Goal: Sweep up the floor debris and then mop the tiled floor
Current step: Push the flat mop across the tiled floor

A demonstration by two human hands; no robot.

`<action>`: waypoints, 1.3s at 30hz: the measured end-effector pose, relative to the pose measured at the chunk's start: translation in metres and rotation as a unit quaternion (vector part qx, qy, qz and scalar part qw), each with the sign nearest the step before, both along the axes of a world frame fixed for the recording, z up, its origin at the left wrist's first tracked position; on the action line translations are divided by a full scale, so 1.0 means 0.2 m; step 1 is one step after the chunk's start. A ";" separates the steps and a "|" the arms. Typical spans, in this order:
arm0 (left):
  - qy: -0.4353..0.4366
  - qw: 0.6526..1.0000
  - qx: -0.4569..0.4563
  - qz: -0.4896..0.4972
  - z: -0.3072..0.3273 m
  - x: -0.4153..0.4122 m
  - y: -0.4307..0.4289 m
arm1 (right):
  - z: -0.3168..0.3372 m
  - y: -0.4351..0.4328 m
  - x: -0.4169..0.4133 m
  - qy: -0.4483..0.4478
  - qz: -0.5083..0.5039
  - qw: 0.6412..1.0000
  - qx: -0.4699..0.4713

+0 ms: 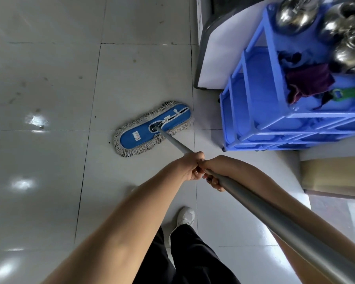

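Mopping: I see the flat blue mop head with a grey cotton fringe lying on the glossy grey tiled floor at frame centre.
Left grip: closed round the grey metal mop pole.
Right grip: wrapped round the pole, touching the left.
Blue plastic rack: upper right.

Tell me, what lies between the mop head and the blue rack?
In the head view, only bare tiled floor separates the mop head from the blue rack.

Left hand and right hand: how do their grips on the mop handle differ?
The left hand sits further down the handle, nearer the mop head; the right hand sits just behind it. The left hand's knuckles face up; the right hand's fingertips curl under. Both are closed on the handle, touching each other.
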State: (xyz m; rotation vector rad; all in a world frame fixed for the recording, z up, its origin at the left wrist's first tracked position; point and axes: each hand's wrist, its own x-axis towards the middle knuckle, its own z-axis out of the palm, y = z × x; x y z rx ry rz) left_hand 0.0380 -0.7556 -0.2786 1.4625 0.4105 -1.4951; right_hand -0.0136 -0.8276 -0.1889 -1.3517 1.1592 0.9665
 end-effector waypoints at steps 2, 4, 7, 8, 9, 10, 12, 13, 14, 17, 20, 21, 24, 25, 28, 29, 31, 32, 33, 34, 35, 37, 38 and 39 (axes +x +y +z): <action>-0.004 1.000 0.000 0.007 -0.02 0.01 -0.01 | 0.01 -0.02 0.03 -0.015 0.039 0.999 0.012; -0.001 1.000 0.001 0.003 -0.04 0.03 -0.03 | 0.02 -0.04 0.06 0.034 0.072 0.997 -0.011; 0.009 1.000 0.009 -0.003 -0.06 0.08 -0.03 | 0.01 -0.04 0.11 0.076 0.103 0.992 -0.008; 0.009 1.000 0.008 -0.006 -0.07 0.10 -0.03 | 0.01 -0.03 0.14 0.074 0.099 0.992 -0.004; 0.008 1.000 0.007 -0.009 -0.08 0.13 -0.02 | 0.01 -0.03 0.16 0.074 0.091 0.993 -0.004; 0.008 1.000 0.008 -0.011 -0.08 0.17 -0.02 | 0.01 -0.02 0.19 0.077 0.085 0.993 -0.005; 0.005 1.000 0.012 -0.018 -0.09 0.25 0.00 | 0.00 -0.01 0.26 0.081 0.083 0.993 -0.001; 0.003 1.000 0.012 -0.023 -0.09 0.29 0.01 | 0.00 0.01 0.30 0.081 0.082 0.993 0.003; 0.000 1.000 0.009 -0.028 -0.10 0.35 0.02 | -0.02 0.02 0.36 0.080 0.078 0.994 0.006; -0.004 0.999 0.004 -0.038 -0.12 0.53 0.06 | -0.04 0.05 0.54 0.083 0.063 0.995 0.008; -0.011 0.999 -0.010 -0.044 -0.13 0.75 0.12 | -0.04 0.11 0.74 0.074 0.036 0.997 0.010; -0.019 0.999 -0.015 -0.045 -0.13 0.81 0.13 | -0.04 0.13 0.79 0.059 0.015 0.998 0.015; -0.029 0.998 -0.025 -0.048 -0.14 1.06 0.20 | -0.03 0.20 1.03 0.042 -0.026 0.999 0.017; -0.024 0.998 -0.034 -0.055 -0.15 1.16 0.22 | -0.03 0.22 1.12 0.046 -0.030 0.998 0.017; -0.021 0.996 -0.051 -0.072 -0.15 1.43 0.28 | -0.01 0.29 1.40 0.065 -0.037 0.997 0.013; -0.023 0.996 -0.048 -0.072 -0.15 1.51 0.29 | 0.00 0.31 1.48 0.064 -0.037 0.997 0.012; -0.027 0.996 -0.043 -0.071 -0.15 1.66 0.32 | 0.02 0.35 1.63 0.064 -0.044 0.997 0.007; -0.024 0.996 -0.043 -0.075 -0.15 1.72 0.33 | 0.03 0.36 1.68 0.064 -0.045 0.997 0.004; -0.019 0.995 -0.046 -0.081 -0.14 1.78 0.33 | 0.04 0.37 1.74 0.061 -0.051 0.997 0.005; -0.016 0.995 -0.050 -0.085 -0.14 1.86 0.33 | 0.04 0.38 1.82 0.059 -0.059 0.996 0.006; -0.014 0.995 -0.051 -0.086 -0.15 1.92 0.33 | 0.05 0.39 1.88 0.061 -0.063 0.996 0.006; -0.014 0.995 -0.050 -0.084 -0.15 2.03 0.31 | 0.06 0.38 1.99 0.061 -0.056 0.997 0.001; -0.014 0.995 -0.050 -0.082 -0.15 2.08 0.30 | 0.06 0.37 2.04 0.057 -0.053 0.997 0.000; -0.011 0.995 -0.051 -0.082 -0.16 2.13 0.29 | 0.05 0.36 2.09 0.051 -0.053 0.997 0.000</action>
